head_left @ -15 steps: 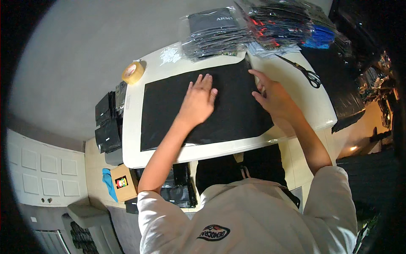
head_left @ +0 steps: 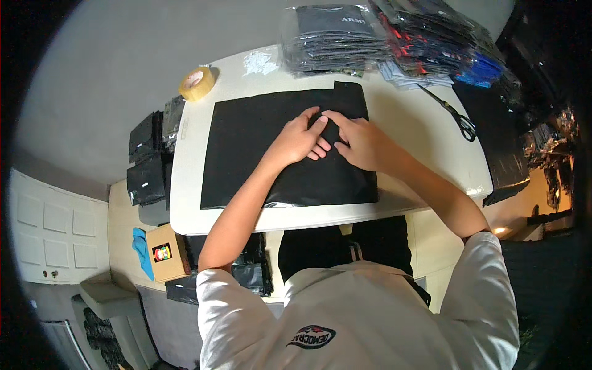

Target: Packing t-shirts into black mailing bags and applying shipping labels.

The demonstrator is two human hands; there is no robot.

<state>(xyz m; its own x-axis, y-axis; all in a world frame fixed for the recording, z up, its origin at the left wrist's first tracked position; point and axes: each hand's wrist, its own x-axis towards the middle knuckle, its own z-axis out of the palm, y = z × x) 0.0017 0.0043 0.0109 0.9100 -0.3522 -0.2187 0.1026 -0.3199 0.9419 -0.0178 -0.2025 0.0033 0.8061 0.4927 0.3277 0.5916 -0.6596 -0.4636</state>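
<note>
A large flat black plastic bag [head_left: 246,154] lies spread on the white table [head_left: 185,213]. Both hands rest on its middle, touching each other. My left hand [head_left: 300,140] lies palm down with its fingers slightly bent. My right hand [head_left: 362,145] lies beside it, its fingertips meeting those of the left. Neither hand holds anything; both press on the bag's surface. A small flap of the bag sticks out at its far right corner.
A roll of yellowish tape [head_left: 197,83] sits at the table's far left corner. Scissors [head_left: 459,117] lie to the right. Stacks of bagged garments [head_left: 336,37] line the far edge. Black packets [head_left: 148,163] and a cardboard box [head_left: 166,253] are on the floor at left.
Both hands have slid inward over the black bag: the left moved right, the right moved left, and they now meet at its middle.
</note>
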